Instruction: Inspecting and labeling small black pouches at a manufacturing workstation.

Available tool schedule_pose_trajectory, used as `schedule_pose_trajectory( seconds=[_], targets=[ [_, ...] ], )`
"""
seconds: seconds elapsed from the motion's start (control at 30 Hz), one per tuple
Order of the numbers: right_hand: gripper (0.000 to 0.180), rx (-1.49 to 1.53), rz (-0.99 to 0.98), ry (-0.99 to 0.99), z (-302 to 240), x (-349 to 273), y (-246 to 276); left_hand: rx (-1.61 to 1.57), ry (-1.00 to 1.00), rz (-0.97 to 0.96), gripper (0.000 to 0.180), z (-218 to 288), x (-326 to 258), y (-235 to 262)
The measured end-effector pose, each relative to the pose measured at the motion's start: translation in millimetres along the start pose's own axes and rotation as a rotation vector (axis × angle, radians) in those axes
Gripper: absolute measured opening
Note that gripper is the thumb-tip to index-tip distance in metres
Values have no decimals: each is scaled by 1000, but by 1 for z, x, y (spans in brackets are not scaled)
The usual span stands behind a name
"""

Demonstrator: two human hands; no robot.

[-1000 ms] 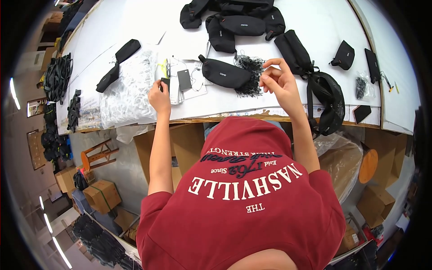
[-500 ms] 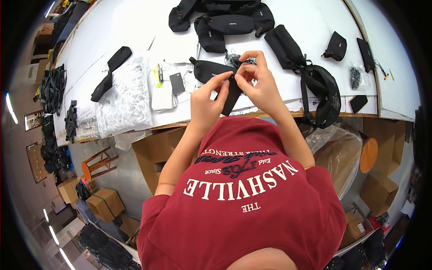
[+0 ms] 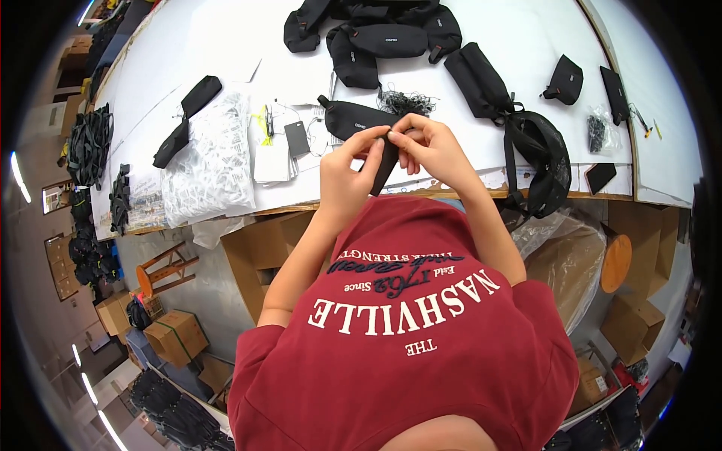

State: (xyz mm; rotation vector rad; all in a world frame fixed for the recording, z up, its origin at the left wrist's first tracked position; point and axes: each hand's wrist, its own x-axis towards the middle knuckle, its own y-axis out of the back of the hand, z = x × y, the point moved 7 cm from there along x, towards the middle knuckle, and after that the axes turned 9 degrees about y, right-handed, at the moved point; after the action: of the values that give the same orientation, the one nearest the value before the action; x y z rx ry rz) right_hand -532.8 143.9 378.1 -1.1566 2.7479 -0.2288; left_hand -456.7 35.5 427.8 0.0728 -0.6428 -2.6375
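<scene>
Close to the table's near edge, my left hand (image 3: 347, 171) and my right hand (image 3: 435, 152) meet, fingertips pinched together. Between them hangs a narrow, flat black piece (image 3: 385, 171), gripped at its upper end. Its exact kind is unclear, and fingers cover part of it. The right thumb and index finger press against the left fingertips, while the other right fingers curl below. Just beyond the hands lie a black zip pouch (image 3: 347, 118) and a tangled bunch of thin black cords (image 3: 406, 102).
Several black pouches (image 3: 389, 41) are heaped at the far side. To the left lie a clear bag of white labels (image 3: 209, 169), a stack of white cards (image 3: 272, 165) and a black card (image 3: 297, 138). A black mesh bag (image 3: 538, 154) hangs over the near edge at right.
My right hand has come down and left, its raised fingers folding in to meet the left fingertips. More of the cord bunch shows now. My left hand has barely moved.
</scene>
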Motion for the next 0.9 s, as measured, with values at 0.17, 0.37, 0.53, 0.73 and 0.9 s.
schedule_pose_trajectory(
  seconds=[0.17, 0.37, 0.53, 0.73, 0.9],
  targets=[
    [21, 72, -15, -28, 10, -3, 5, -411, 307, -339, 14, -34, 10, -18],
    [25, 205, -119, -116, 20, 0, 4, -510, 307, -416, 9, -49, 17, -31],
    [22, 196, -57, -45, 18, 3, 18, -96, 444, 35, 28, -146, 93, 3],
    [21, 179, -63, -46, 16, -2, 25, 442, 633, 157, 52, -247, 137, 26],
    [20, 201, -42, -30, 21, -6, 30, 556, 876, 160, 57, -270, 136, 24]
  ],
)
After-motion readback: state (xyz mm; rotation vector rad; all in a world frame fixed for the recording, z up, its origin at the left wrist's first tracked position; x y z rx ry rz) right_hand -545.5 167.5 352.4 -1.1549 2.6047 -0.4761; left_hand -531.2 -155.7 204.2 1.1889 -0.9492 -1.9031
